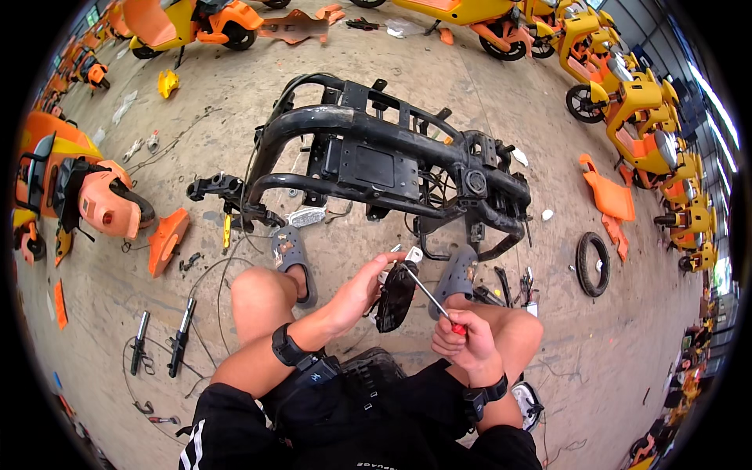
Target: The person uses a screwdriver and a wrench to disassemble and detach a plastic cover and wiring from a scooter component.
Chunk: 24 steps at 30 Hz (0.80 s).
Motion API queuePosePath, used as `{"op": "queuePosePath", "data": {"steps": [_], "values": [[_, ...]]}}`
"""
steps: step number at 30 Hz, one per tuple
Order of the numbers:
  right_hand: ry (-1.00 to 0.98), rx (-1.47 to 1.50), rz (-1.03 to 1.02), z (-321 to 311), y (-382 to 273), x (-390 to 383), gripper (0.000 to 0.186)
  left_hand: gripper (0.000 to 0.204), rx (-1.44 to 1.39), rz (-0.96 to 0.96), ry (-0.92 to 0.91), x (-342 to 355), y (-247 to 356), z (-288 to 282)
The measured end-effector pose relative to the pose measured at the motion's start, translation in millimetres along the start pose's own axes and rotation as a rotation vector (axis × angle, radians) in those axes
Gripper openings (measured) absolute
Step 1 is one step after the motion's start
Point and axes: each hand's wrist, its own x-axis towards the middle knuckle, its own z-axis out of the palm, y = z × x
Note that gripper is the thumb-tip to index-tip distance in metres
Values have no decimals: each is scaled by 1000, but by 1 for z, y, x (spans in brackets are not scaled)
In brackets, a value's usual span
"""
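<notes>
Red-handled screwdriver [435, 301] is clenched in the right hand [464, 345], tip at a flat black plastic part [395, 298] that the left hand [356, 296] grasps above the knees. Beyond lies a bare black scooter frame [376, 160] on the concrete floor [509, 110].

I see a grey concrete floor [501, 102], stained and cracked. A stripped black scooter frame [384, 160] lies on it at centre. A loose black tyre [593, 264] rests well to the right, near two orange body panels [609, 196]. On the left lie an orange panel [167, 240], two black shock absorbers [160, 338] side by side, and stray wires [207, 274]. A small yellow part [168, 82] sits further off. Orange and yellow scooters [634, 102] stand along the far and right edges. Grey sandals [292, 258] rest flat beside the frame.
</notes>
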Motion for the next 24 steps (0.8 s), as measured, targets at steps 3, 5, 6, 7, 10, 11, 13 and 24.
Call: {"op": "queuePosePath", "data": {"steps": [3, 5, 6, 7, 10, 11, 13, 24], "values": [[8, 22, 13, 0, 0, 1, 27, 55, -8, -27, 4, 0, -1, -1], [20, 36, 17, 0, 1, 1, 27, 53, -29, -54, 26, -1, 2, 1], [23, 38, 19, 0, 1, 2, 27, 52, -39, -67, 37, -2, 3, 2], [26, 41, 21, 0, 1, 2, 27, 52, -46, -75, 31, -1, 2, 2], [40, 31, 23, 1, 0, 2, 27, 50, -63, -90, 25, -1, 0, 1], [45, 24, 23, 1, 0, 2, 27, 50, -65, -89, 28, 0, 0, 1], [69, 8, 18, 0, 0, 2, 28, 51, -64, -90, 22, 0, 2, 1], [69, -38, 1, -1, 0, 2, 28, 50, -50, -105, 19, -1, 7, 4]]}}
